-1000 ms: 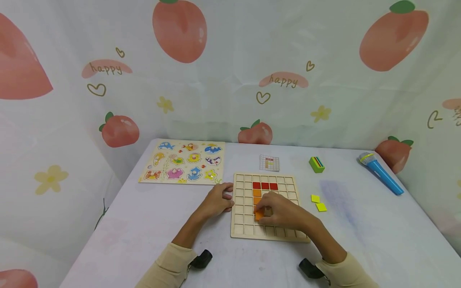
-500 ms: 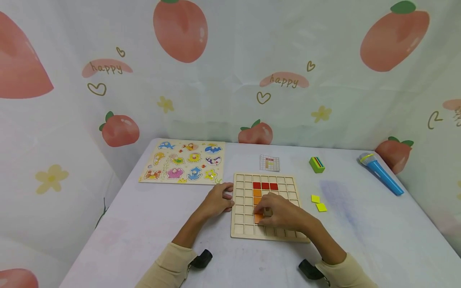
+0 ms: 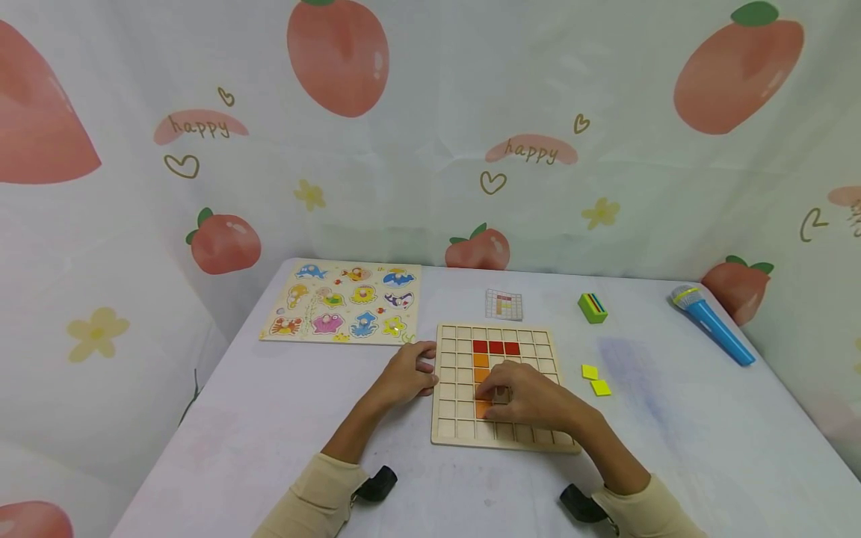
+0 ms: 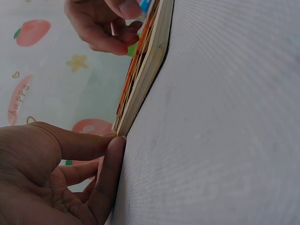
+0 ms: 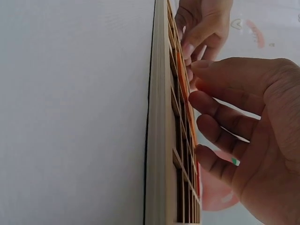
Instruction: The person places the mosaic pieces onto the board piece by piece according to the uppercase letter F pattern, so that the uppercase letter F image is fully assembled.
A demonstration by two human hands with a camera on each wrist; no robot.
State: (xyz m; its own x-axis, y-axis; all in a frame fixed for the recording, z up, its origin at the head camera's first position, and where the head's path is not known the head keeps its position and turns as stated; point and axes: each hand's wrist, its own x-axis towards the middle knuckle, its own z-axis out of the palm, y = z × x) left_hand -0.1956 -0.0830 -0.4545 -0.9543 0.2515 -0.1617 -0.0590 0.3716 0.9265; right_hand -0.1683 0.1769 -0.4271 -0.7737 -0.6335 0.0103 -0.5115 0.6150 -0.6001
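Observation:
A wooden grid board (image 3: pixel 454 430) lies on the table. Three red tiles (image 3: pixel 496 347) form a row in it, with orange tiles (image 3: pixel 480 360) running down below the leftmost one. My right hand (image 3: pixel 528 392) is over the board, its fingers loosely bent around the lower end of the orange column. An orange tile (image 3: pixel 483 409) there sits in its square, right at the thumb tip. The fingers hide part of that column. My left hand (image 3: pixel 403 373) touches the board's left edge with thumb and index fingertips; in the left wrist view, these tips meet at the board's corner.
Two yellow tiles (image 3: pixel 595 379) lie right of the board. Beyond it are a small grid card (image 3: pixel 504 305) and a green stack of blocks (image 3: pixel 593 308). A sea-animal puzzle (image 3: pixel 343 302) occupies the back left. A blue toy microphone (image 3: pixel 716 326) lies far right.
The orange tile under my right fingers was tilted one second ago and now lies flat in its square. The right fingers have loosened slightly. My left hand has stayed still.

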